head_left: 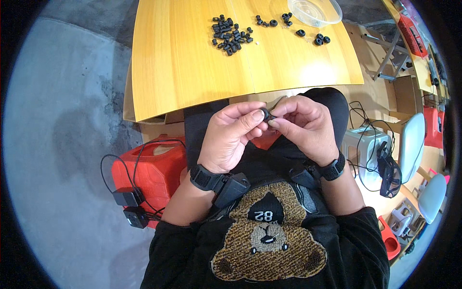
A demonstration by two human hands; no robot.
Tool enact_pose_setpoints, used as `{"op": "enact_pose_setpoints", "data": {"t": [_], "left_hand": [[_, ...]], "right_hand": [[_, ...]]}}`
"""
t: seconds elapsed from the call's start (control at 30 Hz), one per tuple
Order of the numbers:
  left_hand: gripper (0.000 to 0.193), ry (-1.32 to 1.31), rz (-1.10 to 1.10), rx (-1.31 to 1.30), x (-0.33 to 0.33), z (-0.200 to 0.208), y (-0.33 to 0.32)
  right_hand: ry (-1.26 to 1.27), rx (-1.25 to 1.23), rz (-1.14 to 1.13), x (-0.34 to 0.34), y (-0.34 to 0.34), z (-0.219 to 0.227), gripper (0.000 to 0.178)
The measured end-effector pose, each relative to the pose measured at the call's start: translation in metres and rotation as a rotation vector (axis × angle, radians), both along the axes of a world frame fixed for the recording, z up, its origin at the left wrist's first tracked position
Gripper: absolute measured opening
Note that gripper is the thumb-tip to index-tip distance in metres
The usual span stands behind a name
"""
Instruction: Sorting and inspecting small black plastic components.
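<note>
Over my lap, just off the table's near edge, my two hands meet at a small round black part [265,113]. My left hand [225,135] is closed, with its thumb and fingers pinching the part from the left. From the other side, my right hand [310,127] is closed too, its thumb and forefinger gripping the part's right end. The fingertips cover much of it, so its exact kind is hard to make out. On the table lies a heap of short black cylindrical pieces [230,36].
The yellow wooden table [183,67] spans the top. It bears round black pieces [319,39] and a clear plastic tub [315,13]. A red stool [149,168] with black cables stands at left. At right are a grey stool [361,144] and a pale blue chair [412,147].
</note>
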State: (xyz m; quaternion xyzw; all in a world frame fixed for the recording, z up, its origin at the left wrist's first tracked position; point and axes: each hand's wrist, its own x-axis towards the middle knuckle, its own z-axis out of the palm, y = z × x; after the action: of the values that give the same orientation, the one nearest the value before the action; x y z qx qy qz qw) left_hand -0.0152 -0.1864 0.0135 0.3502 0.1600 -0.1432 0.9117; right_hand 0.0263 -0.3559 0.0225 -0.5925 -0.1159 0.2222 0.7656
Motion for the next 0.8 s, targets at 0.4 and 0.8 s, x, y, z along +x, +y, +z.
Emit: {"op": "enact_pose_setpoints", "data": {"t": [0.4,0.8], "left_hand": [[0.024,-0.161,0.067,0.327,-0.005,0.01,-0.004],[0.034,-0.17,-0.037,0.194,-0.004,0.019,0.003]], "right_hand": [[-0.367,-0.243,0.042,0.002,0.0,0.012,0.01],[-0.657,-0.309,0.375,0.032,-0.004,0.026,0.034]]}}
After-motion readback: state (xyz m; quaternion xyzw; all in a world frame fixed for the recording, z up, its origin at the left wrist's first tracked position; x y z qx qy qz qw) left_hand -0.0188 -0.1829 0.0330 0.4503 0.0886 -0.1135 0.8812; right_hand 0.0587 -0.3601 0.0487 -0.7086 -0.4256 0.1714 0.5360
